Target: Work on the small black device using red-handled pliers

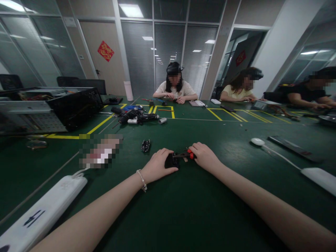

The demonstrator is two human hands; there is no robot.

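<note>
My left hand point(160, 163) grips a small black part point(172, 161) on the green table, with the thumb at its near side and the fingers at its far side. What kind of part it is I cannot make out. My right hand point(203, 155) is closed around the red handles of a pair of pliers point(189, 153). The dark jaws of the pliers point left and reach the black part. A small light-coloured scrap lies just under the pliers. Beyond my left hand, apart from it, sits a small black and metallic component point(146, 145).
Tangled cables and tools point(136, 115) lie farther back. An open computer case point(52, 108) stands at the left. White power banks or strips point(47, 210) lie left and right, a white mouse-like piece point(257, 141) and dark slab point(292, 147) at right. Several people sit across the table.
</note>
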